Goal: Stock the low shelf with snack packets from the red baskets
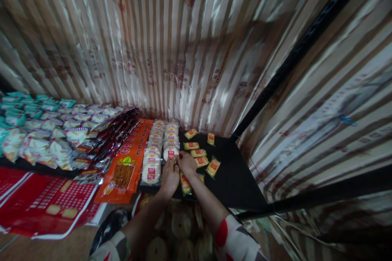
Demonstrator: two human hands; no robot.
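Two patterned sleeves (239, 238) reach in from this side, forearms bare, above a dim heap of round, pale things (180, 226) too dark to make out well. Off to the left, a red printed bag (27, 193) sits in front of the shelf edge.

Both hands meet over the black shelf (235, 181), close together. The left hand (170, 176) points forward, its fingers nearly together at the near end of the right-hand row of round white packets (170, 140); the right hand (187, 164) lies just beside it, fingers bent inward toward the same packet. Whether either one grips it — or only touches it — I can't tell, since the fingertips are small and blurred.

A second row of round packets (151, 174) runs alongside on the left, then a flat orange packet (130, 159). On the right, small yellow packets (212, 167) lie scattered, some partly behind the right hand and wrist.

Farther left are dark shiny packets (112, 142), plump white packets (61, 153) and teal packets (15, 118). Behind everything hangs striped, printed sheeting (183, 49), with a dark frame bar (284, 65) slanting across it.
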